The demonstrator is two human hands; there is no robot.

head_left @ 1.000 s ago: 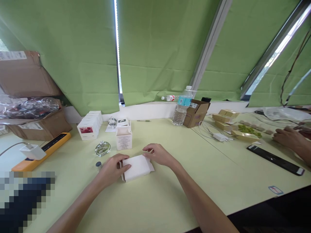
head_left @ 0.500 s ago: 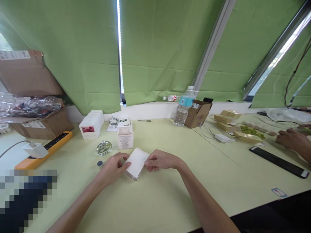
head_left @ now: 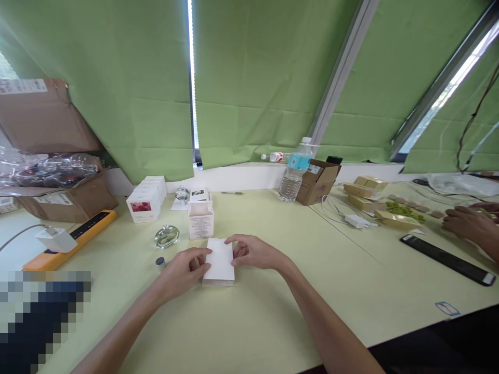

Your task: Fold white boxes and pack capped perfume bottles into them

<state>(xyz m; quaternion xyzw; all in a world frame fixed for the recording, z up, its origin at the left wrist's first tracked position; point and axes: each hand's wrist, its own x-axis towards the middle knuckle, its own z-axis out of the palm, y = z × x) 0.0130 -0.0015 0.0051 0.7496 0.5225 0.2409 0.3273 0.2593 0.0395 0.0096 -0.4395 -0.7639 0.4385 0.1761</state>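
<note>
Swung round from its slant a moment ago, the white carton (head_left: 218, 262) now lies flat and square on the pale yellow-green table (head_left: 253, 322), its long sides pointing away from the person. It sits between the two hands, which grip it lightly from either side. The left hand (head_left: 181, 272) holds the near left edge with its fingers curled over. The right hand (head_left: 253, 252) comes in from the other side, its fingertips against the right edge.

Just beyond the carton stands an open white box (head_left: 201, 221), its side covered in print too small to read. To its left are a round glass perfume bottle (head_left: 167, 237) and, closer to the left hand, a small dark-capped vial (head_left: 159, 264). Farther back are a stack of white boxes (head_left: 145, 204) with a red floral picture on the end, and a small glass bottle (head_left: 182, 194). A plastic water bottle (head_left: 295, 176) with a blue label and a small cardboard box (head_left: 317, 182) stand well off to the right; no wording on either can be made out.

At the far right, a co-worker's hand (head_left: 470, 226) works beside a row of small tan boxes (head_left: 360, 190). Both of the person's forearms reach forward from the lower corners, bare and angled inward.
</note>
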